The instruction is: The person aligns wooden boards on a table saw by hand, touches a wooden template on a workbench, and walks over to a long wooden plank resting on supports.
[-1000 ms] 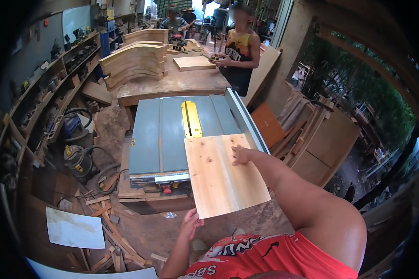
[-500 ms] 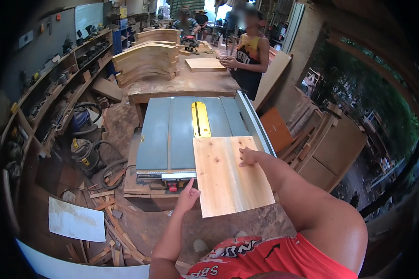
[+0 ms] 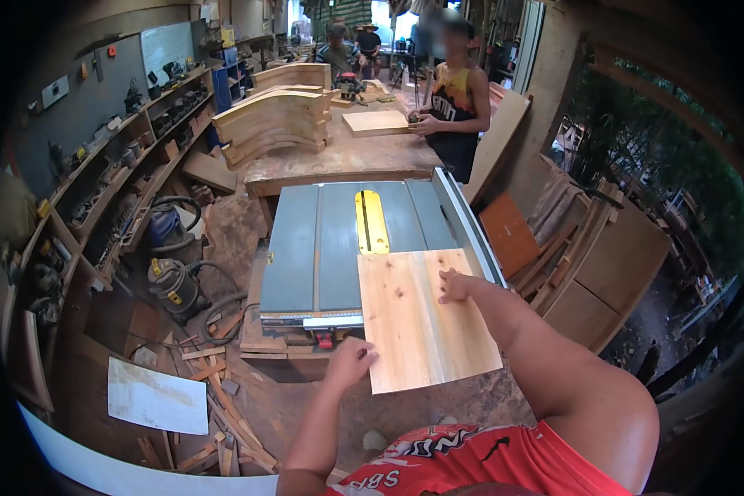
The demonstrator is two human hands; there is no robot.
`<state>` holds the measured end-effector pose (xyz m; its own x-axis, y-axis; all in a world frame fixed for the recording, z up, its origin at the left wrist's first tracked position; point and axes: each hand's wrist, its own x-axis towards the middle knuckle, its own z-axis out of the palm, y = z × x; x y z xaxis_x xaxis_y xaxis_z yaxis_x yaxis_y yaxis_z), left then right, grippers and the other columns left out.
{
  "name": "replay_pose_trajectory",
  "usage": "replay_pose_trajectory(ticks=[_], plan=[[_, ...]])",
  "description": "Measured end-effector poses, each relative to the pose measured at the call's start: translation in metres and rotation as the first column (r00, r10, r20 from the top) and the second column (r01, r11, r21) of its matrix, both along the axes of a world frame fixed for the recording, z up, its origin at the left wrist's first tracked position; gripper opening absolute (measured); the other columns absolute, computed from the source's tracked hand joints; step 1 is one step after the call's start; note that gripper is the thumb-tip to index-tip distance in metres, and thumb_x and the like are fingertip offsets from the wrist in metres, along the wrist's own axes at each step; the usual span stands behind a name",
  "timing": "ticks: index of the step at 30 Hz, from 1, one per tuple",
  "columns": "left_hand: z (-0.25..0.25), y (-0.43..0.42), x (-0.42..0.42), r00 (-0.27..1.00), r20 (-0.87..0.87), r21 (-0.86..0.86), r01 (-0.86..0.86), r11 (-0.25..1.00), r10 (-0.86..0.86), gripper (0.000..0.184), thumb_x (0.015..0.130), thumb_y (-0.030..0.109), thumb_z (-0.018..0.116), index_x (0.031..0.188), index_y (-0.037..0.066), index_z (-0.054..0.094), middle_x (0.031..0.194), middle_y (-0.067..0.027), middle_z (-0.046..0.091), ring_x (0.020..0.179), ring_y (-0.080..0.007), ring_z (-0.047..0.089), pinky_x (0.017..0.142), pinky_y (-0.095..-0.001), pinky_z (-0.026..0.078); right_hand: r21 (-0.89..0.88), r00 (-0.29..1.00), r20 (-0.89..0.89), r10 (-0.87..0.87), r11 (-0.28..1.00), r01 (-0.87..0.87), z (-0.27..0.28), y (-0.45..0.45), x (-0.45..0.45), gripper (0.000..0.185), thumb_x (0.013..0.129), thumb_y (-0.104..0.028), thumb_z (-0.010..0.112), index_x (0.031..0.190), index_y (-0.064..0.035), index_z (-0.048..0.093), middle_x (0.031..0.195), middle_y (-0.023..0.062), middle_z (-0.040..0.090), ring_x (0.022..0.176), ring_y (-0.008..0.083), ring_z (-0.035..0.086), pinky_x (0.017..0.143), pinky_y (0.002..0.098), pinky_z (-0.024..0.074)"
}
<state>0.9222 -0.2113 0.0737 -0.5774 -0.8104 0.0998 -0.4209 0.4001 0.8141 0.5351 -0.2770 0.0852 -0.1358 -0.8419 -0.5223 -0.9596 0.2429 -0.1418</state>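
Note:
A pale wooden panel (image 3: 422, 331) with a few knots lies partly on the grey-blue table saw (image 3: 293, 248), its near part overhanging the front edge. My right hand (image 3: 455, 287) rests on the panel's top face near the right side, fingers stretched out. At the panel's left edge, my left hand (image 3: 353, 361) is closed, with curled fingertips touching the edge. The yellow insert plate (image 3: 371, 221) sits just beyond the panel. Along the saw's right side runs a metal rip fence (image 3: 471, 227). No blade can be made out.
Behind the saw stands a workbench (image 3: 364, 161) with stacked curved wooden pieces (image 3: 273, 124) and a flat board (image 3: 376, 123). A person (image 3: 459, 99) stands at its right. Shop vacuums (image 3: 174, 285) and wood offcuts (image 3: 231, 430) lie on the left floor.
My left hand has gone from a pointing index finger to curled fingers at the panel's left edge, slightly lower along it. The view has shifted, while my right hand stays on the panel.

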Motion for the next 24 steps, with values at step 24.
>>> replay_pose_trajectory(ticks=[24], plan=[[0.206, 0.095, -0.017, -0.047, -0.958, -0.286, 0.027, 0.958, -0.284, 0.027, 0.082, 0.030, 0.060, 0.072, 0.006, 0.054, 0.064, -0.0078, 0.057, 0.051, -0.0183, 0.055, 0.046, -0.0297, 0.041, 0.081, 0.979, 0.164, 0.124, 0.987, -0.139, -0.017, -0.011, -0.026, 0.093, 0.081, -0.042, 0.069, 0.144, -0.0050, 0.012, 0.114, 0.0145, 0.057, 0.086, 0.0204, 0.060, 0.073, 0.0332, 0.0508]])
